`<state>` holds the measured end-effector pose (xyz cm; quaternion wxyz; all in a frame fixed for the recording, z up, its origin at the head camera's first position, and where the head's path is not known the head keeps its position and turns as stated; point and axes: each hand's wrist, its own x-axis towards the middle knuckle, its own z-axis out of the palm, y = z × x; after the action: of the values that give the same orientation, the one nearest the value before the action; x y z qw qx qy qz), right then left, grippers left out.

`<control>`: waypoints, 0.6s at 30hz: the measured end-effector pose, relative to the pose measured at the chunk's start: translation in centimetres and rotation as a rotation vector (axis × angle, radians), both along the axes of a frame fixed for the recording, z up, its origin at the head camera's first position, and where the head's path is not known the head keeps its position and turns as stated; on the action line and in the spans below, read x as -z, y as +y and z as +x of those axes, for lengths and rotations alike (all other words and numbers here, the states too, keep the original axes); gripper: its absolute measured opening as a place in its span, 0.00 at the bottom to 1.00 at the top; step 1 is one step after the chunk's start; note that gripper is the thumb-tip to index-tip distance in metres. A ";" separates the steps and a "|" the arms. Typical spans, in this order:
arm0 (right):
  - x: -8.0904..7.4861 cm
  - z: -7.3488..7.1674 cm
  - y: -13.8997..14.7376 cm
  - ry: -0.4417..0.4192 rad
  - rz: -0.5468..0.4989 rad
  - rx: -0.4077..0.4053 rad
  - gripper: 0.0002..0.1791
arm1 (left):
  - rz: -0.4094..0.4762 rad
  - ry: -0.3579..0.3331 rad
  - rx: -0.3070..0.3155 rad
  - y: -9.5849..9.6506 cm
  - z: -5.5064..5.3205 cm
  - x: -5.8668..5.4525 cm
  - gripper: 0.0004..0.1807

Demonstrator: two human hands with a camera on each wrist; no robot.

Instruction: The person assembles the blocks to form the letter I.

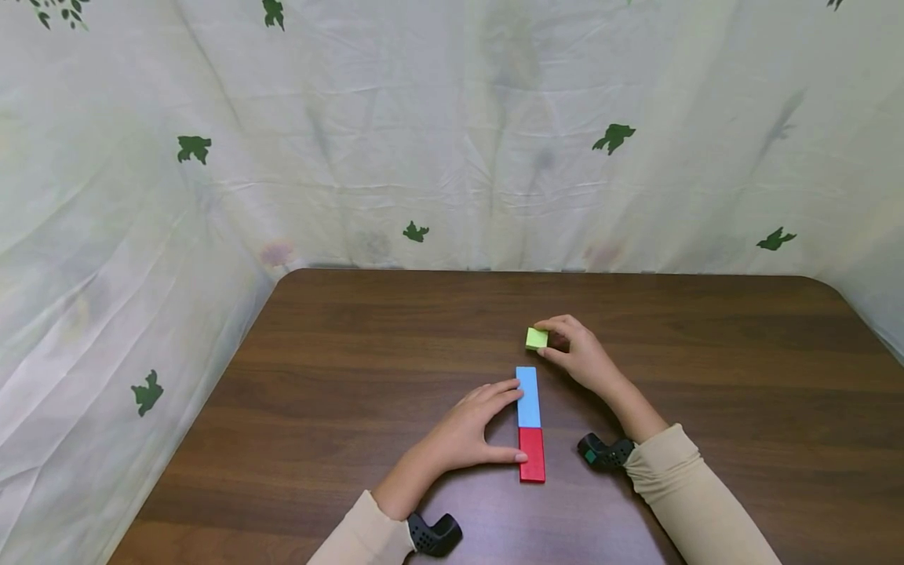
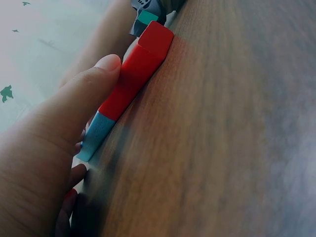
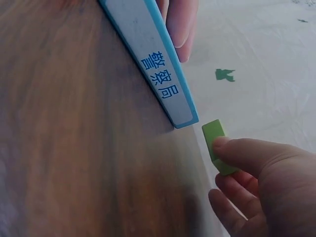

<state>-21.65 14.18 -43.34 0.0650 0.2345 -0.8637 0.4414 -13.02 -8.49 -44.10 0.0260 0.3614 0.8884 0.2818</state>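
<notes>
A light blue block (image 1: 529, 406) and a red block (image 1: 533, 466) lie end to end on the table, the blue one farther away. My left hand (image 1: 459, 431) is at their left side, fingertips touching the blue block and thumb against the red one. Beyond the blue block's far end, my right hand (image 1: 582, 355) pinches a small lime-green block (image 1: 537, 338) between thumb and fingers. In the right wrist view, this green block (image 3: 215, 143) is apart from the blue block (image 3: 153, 59), whose side carries blue Chinese characters.
The brown wooden table (image 1: 339, 329) ends at a pale cloth backdrop (image 1: 438, 141) with green leaf prints. Black devices sit on both wrists, the left device (image 1: 434, 536) low and the right device (image 1: 605, 452) near the red block.
</notes>
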 end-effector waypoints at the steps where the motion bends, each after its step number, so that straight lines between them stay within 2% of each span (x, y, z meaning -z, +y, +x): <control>1: 0.0 0.0 0.0 -0.001 0.000 -0.004 0.19 | 0.000 0.001 0.000 0.0 0.0 0.0 0.44; 18: 0.7 0.0 0.1 -0.018 0.069 -0.047 0.18 | -0.002 -0.013 0.001 0.0 0.0 0.0 0.44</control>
<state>-21.61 14.24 -44.03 0.0385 0.2529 -0.8732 0.4148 -13.07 -8.51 -44.13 0.0322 0.3599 0.8884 0.2831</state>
